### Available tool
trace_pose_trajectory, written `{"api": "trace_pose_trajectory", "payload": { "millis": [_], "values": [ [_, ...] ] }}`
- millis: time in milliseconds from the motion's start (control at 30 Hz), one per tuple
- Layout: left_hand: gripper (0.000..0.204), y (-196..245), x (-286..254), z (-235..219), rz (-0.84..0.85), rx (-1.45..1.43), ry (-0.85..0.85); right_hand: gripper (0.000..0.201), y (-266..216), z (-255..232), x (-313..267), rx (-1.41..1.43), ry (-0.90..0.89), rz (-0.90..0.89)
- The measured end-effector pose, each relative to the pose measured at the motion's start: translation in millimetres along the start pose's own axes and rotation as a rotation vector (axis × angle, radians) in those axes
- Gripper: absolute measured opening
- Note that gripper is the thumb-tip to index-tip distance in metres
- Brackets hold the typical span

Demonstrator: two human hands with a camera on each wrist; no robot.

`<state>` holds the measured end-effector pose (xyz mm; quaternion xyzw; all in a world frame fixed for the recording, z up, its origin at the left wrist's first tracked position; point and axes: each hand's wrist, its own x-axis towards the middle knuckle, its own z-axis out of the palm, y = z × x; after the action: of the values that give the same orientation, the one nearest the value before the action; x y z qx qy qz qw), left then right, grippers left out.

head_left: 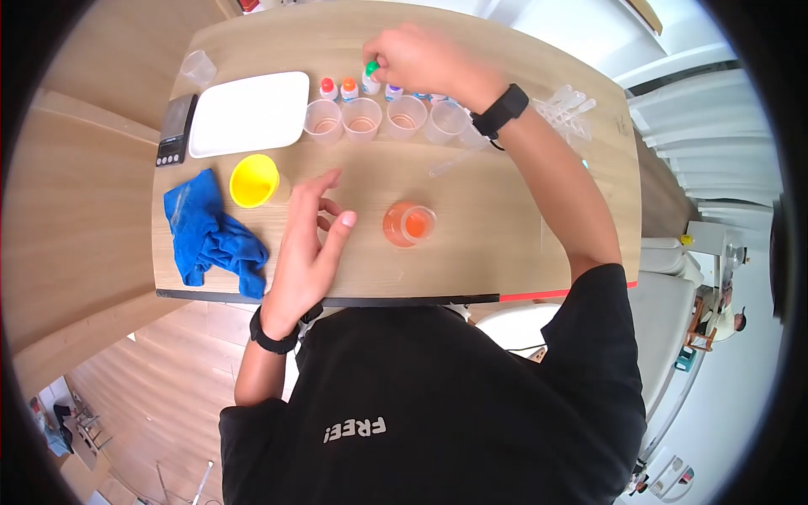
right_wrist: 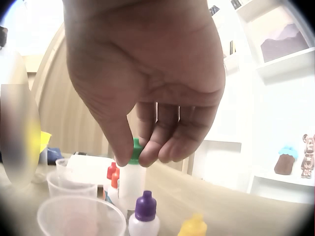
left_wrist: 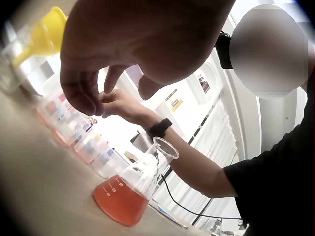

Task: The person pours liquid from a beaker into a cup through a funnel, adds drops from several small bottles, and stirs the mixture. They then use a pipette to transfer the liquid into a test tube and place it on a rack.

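Observation:
My right hand (head_left: 425, 61) pinches the green cap of a small white dropper bottle (head_left: 370, 82) at the table's far side. In the right wrist view thumb and fingers hold the green cap (right_wrist: 136, 151), beside a purple-capped bottle (right_wrist: 145, 214) and red- and orange-capped ones. My left hand (head_left: 307, 252) is held above the table with relaxed fingers, holding nothing, left of a conical flask (head_left: 407, 224) with orange-red liquid. Several clear cups (head_left: 362, 119) stand in a row in front of the bottles.
A white tray (head_left: 249, 115), a black scale (head_left: 175, 130), a yellow funnel (head_left: 254, 181) and a blue cloth (head_left: 210, 231) are at the left. Clear plastic droppers (head_left: 568, 111) lie at the far right. A clear cup (head_left: 199, 67) is in the far left corner.

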<state>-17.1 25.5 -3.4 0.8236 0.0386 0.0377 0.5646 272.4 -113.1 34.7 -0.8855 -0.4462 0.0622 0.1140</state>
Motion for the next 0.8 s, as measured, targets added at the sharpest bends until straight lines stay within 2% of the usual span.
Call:
{"api": "trace_pose_trajectory", "payload": {
  "millis": [100, 300, 367, 400, 467, 533, 600, 700, 800],
  "values": [
    [0.05, -0.6, -4.7, -3.0, 0.075, -0.023, -0.001, 0.022, 4.9, 16.6, 9.7, -0.04, -0.057, -0.038],
    [0.049, -1.5, -5.9, -3.1, 0.023, -0.061, -0.048, 0.021, 14.4, 25.4, 3.1, 0.033, -0.053, -0.07],
    [0.049, -1.5, -6.3, -4.0, 0.02, -0.059, -0.052, 0.018, 6.9, 6.9, -13.9, 0.25, -0.01, 0.092],
    [0.049, -1.5, -4.0, -4.0, 0.024, -0.056, -0.052, 0.018, 7.7, -0.5, -24.7, 0.247, -0.008, 0.092],
    [0.049, -3.9, 0.2, -3.6, 0.04, -0.047, -0.049, 0.016, 7.9, -16.1, -51.7, 0.088, 0.268, -0.08],
    [0.049, -3.4, 2.3, -2.7, 0.049, -0.034, -0.049, 0.017, -14.7, -41.0, -93.3, 0.093, 0.115, -0.008],
    [0.049, -0.3, 7.8, -0.4, 0.053, -0.04, -0.047, 0.018, -20.8, -37.1, -128.5, 0.025, -0.048, 0.021],
    [0.048, 5.7, 14.5, 3.7, 0.061, -0.038, -0.071, 0.015, -7.0, 9.6, -168.4, -0.041, -0.037, -0.039],
    [0.049, 6.9, 19.8, 11.0, 0.107, 0.001, -0.088, 0.011, 3.9, 46.0, -179.4, -0.163, -0.054, 0.055]
  ]
}}
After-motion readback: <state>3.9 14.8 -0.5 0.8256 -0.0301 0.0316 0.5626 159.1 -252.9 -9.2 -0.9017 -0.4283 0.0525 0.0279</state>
